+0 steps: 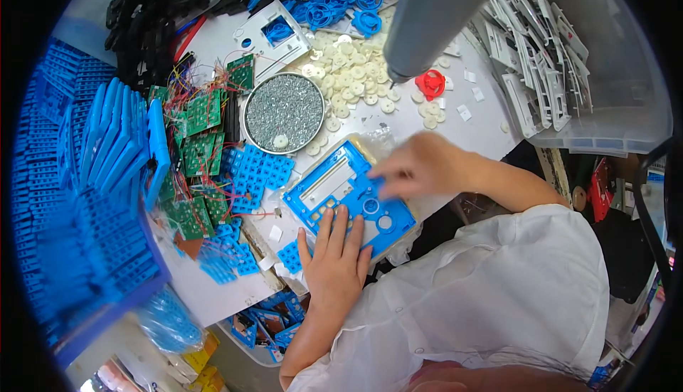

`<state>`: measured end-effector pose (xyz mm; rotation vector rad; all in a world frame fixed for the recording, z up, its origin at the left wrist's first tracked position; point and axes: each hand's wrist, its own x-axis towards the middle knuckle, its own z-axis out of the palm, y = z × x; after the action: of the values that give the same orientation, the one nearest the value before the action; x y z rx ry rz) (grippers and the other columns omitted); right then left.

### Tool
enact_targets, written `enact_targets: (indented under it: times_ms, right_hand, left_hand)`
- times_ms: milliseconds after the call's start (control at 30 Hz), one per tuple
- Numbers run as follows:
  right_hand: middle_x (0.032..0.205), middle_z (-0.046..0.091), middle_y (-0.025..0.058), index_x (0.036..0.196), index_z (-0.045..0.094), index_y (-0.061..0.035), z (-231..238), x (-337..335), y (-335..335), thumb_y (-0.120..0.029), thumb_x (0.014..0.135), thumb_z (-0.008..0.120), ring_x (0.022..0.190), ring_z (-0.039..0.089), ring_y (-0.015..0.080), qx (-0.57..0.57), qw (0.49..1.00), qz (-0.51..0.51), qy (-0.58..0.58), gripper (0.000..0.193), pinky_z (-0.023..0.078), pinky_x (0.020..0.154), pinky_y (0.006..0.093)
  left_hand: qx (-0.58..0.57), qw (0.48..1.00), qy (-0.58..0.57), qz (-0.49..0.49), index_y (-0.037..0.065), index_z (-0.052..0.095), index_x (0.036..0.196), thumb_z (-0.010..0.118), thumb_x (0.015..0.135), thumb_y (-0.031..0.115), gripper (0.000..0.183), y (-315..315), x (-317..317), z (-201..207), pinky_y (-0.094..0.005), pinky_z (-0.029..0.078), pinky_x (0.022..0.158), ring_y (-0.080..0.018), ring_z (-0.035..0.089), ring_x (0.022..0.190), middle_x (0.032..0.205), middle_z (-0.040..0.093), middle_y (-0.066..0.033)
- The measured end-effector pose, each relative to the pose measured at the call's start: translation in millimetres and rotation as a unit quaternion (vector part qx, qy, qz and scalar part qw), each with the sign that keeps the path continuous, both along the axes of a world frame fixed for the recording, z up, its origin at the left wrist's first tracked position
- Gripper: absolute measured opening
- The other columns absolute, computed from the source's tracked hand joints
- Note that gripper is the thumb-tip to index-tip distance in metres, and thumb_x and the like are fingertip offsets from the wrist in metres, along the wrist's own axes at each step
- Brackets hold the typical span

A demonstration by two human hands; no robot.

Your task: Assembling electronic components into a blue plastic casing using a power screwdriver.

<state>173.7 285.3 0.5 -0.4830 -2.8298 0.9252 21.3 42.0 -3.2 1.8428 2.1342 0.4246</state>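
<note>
A blue plastic panel (307, 213) with a long slot, small square holes and round openings lies in front of me on a pale fixture. My left hand (334, 257) rests on its near edge, fingers spread and flat beside the row of square holes. Over the panel's right side is my right hand (420, 168), its fingers bent together and smeared by motion. Whether they hold anything is hidden. A blue ring (371, 206) sits in the panel just under that hand.
A round tin of small screws (284, 113) stands beyond the panel, near cream discs (356, 72). Green circuit boards (203, 113) with wires and stacked blue panels (114, 136) lie left. A grey tool (427, 22) hangs overhead. White panels (526, 57) fill a bin at right.
</note>
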Motion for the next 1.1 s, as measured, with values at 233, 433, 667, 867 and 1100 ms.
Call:
enact_targets:
  times_ms: [233,433,667,867,1100]
  right_hand:
    - [0.078,0.07,0.01,0.086,0.067,-0.0089,-35,-10,47,-0.03,0.09,0.071,0.071,0.07,0.0287,0.134,0.978,-0.162,-0.004,0.022,0.053,0.06,0.0429]
    - [0.076,0.069,0.0101,0.085,0.063,-0.008,-44,-15,50,-0.022,0.089,0.068,0.071,0.07,0.0304,0.199,0.966,-0.164,-0.02,0.016,0.054,0.061,0.0454]
    - [0.076,0.069,0.0106,0.082,0.065,-0.0072,-47,-20,55,-0.02,0.09,0.068,0.072,0.07,0.0322,0.205,0.963,-0.173,0.014,0.015,0.054,0.064,0.0462]
    - [0.086,0.068,0.0068,0.091,0.074,-0.0103,-10,-5,22,-0.019,0.085,0.073,0.081,0.067,0.0284,0.029,0.99,0.024,0.134,0.011,0.053,0.068,0.0412]
    - [0.094,0.064,0.0009,0.087,0.073,-0.0135,-14,-13,-15,-0.018,0.075,0.073,0.108,0.058,0.0269,0.074,0.955,0.225,0.177,0.013,0.048,0.097,0.0431]
  left_hand:
    - [0.02,1.0,0.0,0.014,0.015,0.064,0.137,0.07,0.09,0.023,0.048,0,3,-4,-0.0615,0.014,0.122,-0.0305,0.045,0.146,0.153,0.054,-0.0106]
    - [0.02,0.999,-0.024,0.016,0.016,0.066,0.135,0.072,0.089,0.023,0.046,3,-1,-2,-0.0645,0.012,0.121,-0.0302,0.048,0.144,0.152,0.055,-0.01]
    - [0.037,0.998,-0.049,0.026,0.015,0.066,0.135,0.073,0.088,0.019,0.048,4,0,-3,-0.0643,0.013,0.121,-0.0308,0.049,0.143,0.149,0.057,-0.0098]
    - [0.112,0.988,-0.103,0.04,0.011,0.07,0.125,0.073,0.085,0.012,0.04,3,-9,-8,-0.058,0.021,0.121,-0.0307,0.056,0.133,0.137,0.064,-0.0102]
    - [0.131,0.989,-0.064,0.026,0.01,0.071,0.113,0.073,0.085,0.011,0.028,13,-8,-9,-0.0581,0.024,0.119,-0.0267,0.062,0.122,0.124,0.067,-0.0071]
